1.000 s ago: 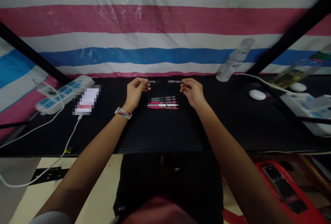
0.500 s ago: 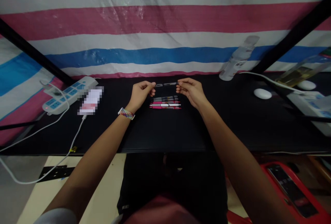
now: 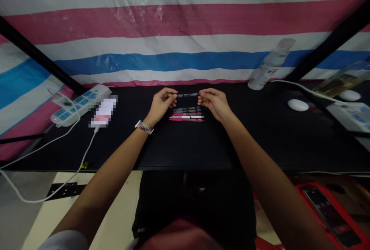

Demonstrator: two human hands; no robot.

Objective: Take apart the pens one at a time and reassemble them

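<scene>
A dark pen (image 3: 187, 95) with a clear-looking barrel spans sideways between my hands, just above the black tabletop or resting on it; I cannot tell which. My left hand (image 3: 163, 101) pinches its left end, thumb against fingers, with a colourful woven band on the wrist. At the other end, my right hand (image 3: 212, 99) grips the pen between thumb and fingertips. Closer to me lies a row of several pens side by side: dark pens (image 3: 185, 110) at the back, then pink ones, and a white pen (image 3: 187, 117) among them.
On the left are a power strip (image 3: 82, 103), a blurred-out phone (image 3: 103, 112) and white cables. To the right stand a clear bottle (image 3: 270, 67), a white mouse (image 3: 298, 105) and a bottle of yellowish liquid (image 3: 338, 80). A red stool (image 3: 343, 200) with a phone sits below the table (image 3: 185, 153).
The pen's left part and its barrel looked slightly apart before; now they read as one continuous pen. My left hand has turned slightly. The whole view has shifted a little.
</scene>
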